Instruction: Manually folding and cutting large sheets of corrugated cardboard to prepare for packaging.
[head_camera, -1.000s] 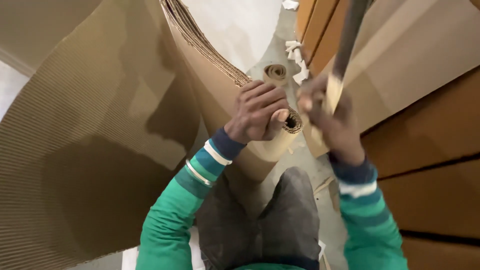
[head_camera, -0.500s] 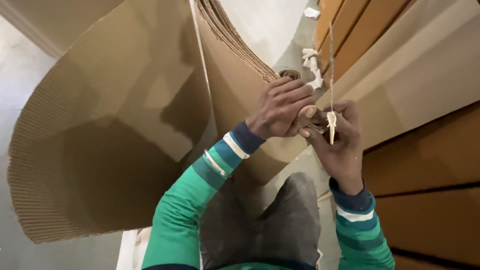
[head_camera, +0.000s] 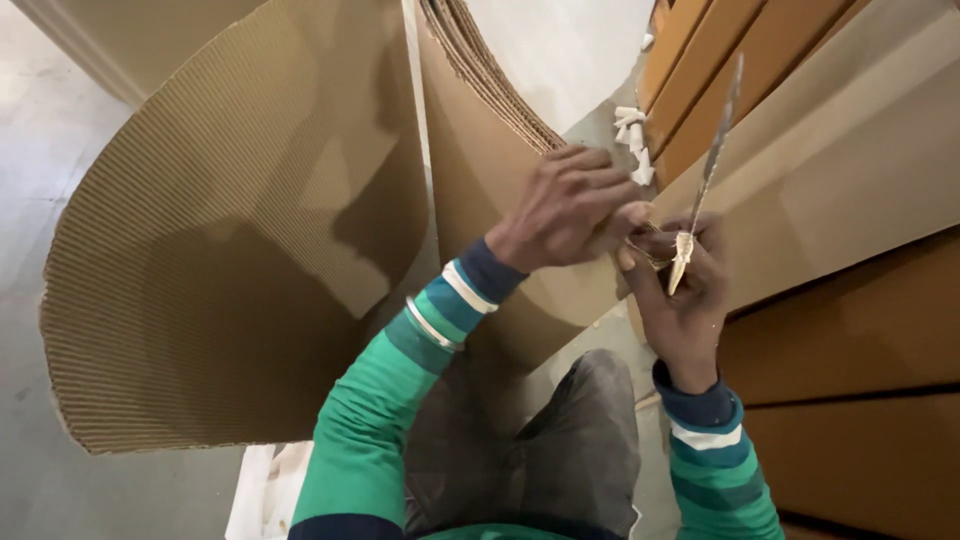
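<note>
Curling away at the far left, a big sheet of corrugated cardboard (head_camera: 230, 260) stands on edge, its inner layers (head_camera: 490, 90) rolled tight toward the middle. On that roll's end the left hand (head_camera: 570, 210) presses with fingers closed. Just beside it, touching, the right hand (head_camera: 680, 300) grips a thin blade (head_camera: 712, 165) pointing up.
</note>
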